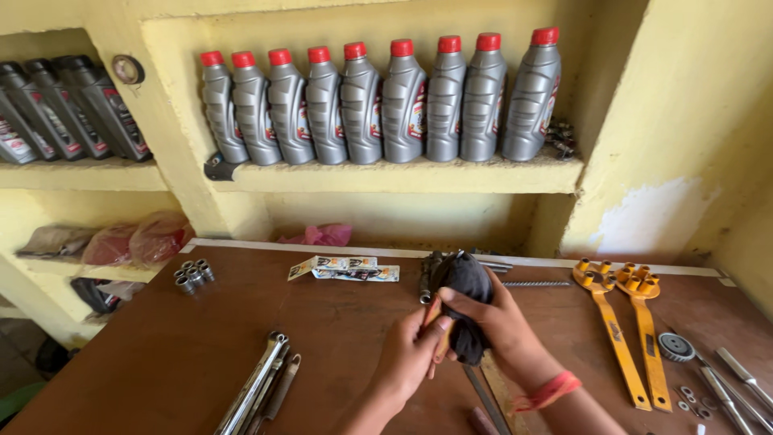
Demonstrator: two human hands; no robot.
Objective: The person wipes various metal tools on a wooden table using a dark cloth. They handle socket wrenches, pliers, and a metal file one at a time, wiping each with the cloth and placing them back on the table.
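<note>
Head view is filled by a brown wooden table [201, 346], set against yellow wall shelves [386, 176] on which a row of grey bottles with red caps [378, 101] is lined up. Two yellow long-handled tools [624, 322] are laid at the right of the table, and a bundle of steel wrenches [262, 387] at the lower left. Above the table's middle a black cloth [465, 310] is gripped by the right hand [499, 322], whose fingers are curled round it. The left hand [411, 354] is closed on a thin reddish tool [435, 326], possibly a screwdriver, pressed against the cloth. Small steel sockets [193, 275] are clustered at the far left.
</note>
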